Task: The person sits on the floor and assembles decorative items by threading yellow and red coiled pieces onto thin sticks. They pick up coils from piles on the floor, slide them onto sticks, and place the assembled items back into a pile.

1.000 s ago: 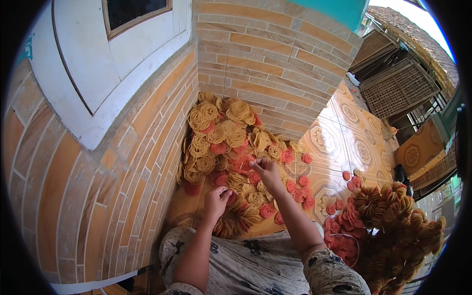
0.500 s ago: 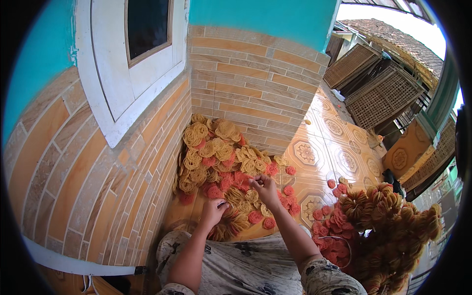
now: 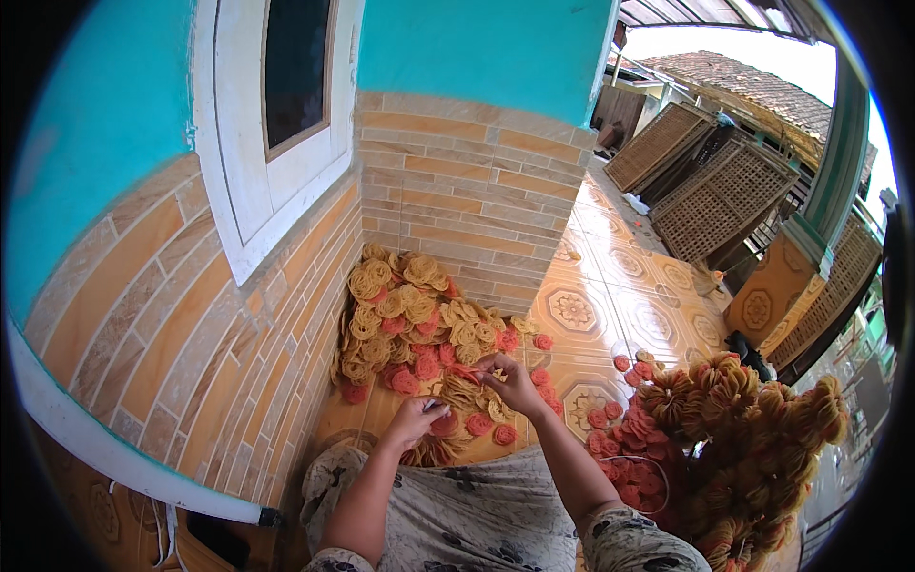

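My right hand point(image 3: 515, 383) is closed in a pinch on a red coiled cracker point(image 3: 464, 373), a lacy, noodle-like disc. It is held above the pile, its edge turned toward my left. Close by, my left hand point(image 3: 416, 422) is closed with thumb and forefinger pressed together; what they grip, if anything, is too small to make out. Just beyond both hands, yellow coiled crackers point(image 3: 419, 303) lie heaped against the wall corner, with red ones among them. A bunch of stacked crackers point(image 3: 434, 452) sits beneath my left hand, partly hidden by it.
Large bundles of yellow-brown crackers point(image 3: 753, 429) stand at my right, beside a heap of red crackers point(image 3: 640, 458) with a pale hoop. A stone-tiled wall point(image 3: 457, 181) and a white-framed window point(image 3: 224, 143) bound the left. Woven racks point(image 3: 729, 200) lean outside, past the patterned tile floor point(image 3: 610, 296).
The view has tilted up and shifted, showing more of the turquoise wall. My right hand has come slightly left and lower, and the red cracker in it shows more clearly.
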Tool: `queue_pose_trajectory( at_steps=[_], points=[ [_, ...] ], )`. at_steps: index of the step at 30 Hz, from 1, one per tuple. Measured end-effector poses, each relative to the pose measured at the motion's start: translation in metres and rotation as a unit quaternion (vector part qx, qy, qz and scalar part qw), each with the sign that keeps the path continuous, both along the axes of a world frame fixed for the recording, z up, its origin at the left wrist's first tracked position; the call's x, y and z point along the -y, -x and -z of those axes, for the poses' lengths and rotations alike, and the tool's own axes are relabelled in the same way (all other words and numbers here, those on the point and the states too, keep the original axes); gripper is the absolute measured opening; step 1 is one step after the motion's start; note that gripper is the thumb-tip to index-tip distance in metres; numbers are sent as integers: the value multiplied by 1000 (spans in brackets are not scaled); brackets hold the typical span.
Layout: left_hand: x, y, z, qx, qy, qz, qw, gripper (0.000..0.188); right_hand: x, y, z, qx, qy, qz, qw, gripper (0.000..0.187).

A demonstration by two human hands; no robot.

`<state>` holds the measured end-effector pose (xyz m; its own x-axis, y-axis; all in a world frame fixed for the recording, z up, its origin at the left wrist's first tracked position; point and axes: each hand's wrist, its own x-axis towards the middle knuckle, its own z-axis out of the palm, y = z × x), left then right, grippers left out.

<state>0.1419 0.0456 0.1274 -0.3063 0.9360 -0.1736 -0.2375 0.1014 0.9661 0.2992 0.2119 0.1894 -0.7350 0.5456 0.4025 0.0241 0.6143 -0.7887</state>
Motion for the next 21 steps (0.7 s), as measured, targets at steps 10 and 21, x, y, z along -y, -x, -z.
queue_pose_trajectory(
  at_steps=[10, 21],
  points=[
    [2, -17, 0, -247, -84, -36, 965, 20, 25, -11, -36, 96, 19, 36, 995, 19],
    [12, 10, 4, 51, -1, -82, 995, 34, 49, -23, -36, 13, -123, 96, 988, 8]
  ],
)
